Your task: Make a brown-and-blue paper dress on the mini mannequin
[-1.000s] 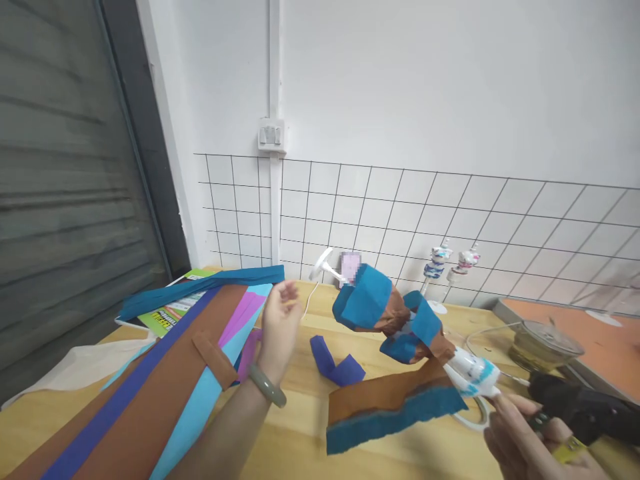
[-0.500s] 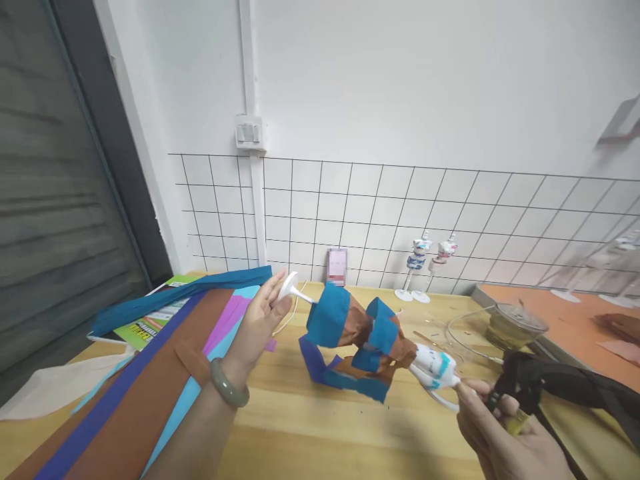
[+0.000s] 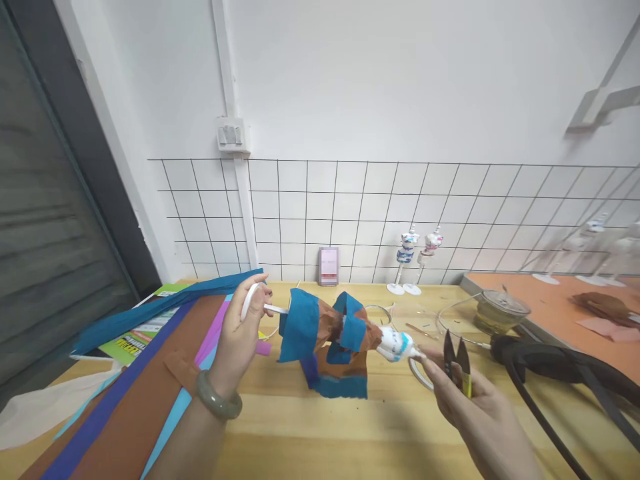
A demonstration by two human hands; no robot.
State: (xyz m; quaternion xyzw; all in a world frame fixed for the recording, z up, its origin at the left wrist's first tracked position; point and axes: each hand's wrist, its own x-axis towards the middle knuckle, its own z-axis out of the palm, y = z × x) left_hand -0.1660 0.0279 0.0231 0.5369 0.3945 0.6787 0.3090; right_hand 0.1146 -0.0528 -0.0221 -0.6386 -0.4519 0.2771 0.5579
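A small doll figure on a white stand, dressed in brown and teal paper [image 3: 303, 325], is held sideways above the table. My left hand [image 3: 243, 327], with a green bangle at the wrist, grips the round white base of the stand. At the other end, the thumb and finger of my right hand [image 3: 470, 400] pinch the tip of the white patterned head [image 3: 396, 344]. Pliers [image 3: 457, 363] with dark jaws and yellow on the handle also rest in my right hand, jaws up and apart.
Long brown, blue and purple paper strips [image 3: 135, 373] cover the table's left side. Two similar white figures [image 3: 406, 257] stand by the grid wall near a small pink card [image 3: 329, 265]. At right are a glass bowl [image 3: 500, 312], a black strap [image 3: 555, 363] and an orange board [image 3: 550, 300].
The figure has shifted left and lies more level. My left fingers have closed further round the base. The pliers have turned upright in my right hand, and the camera view has shifted.
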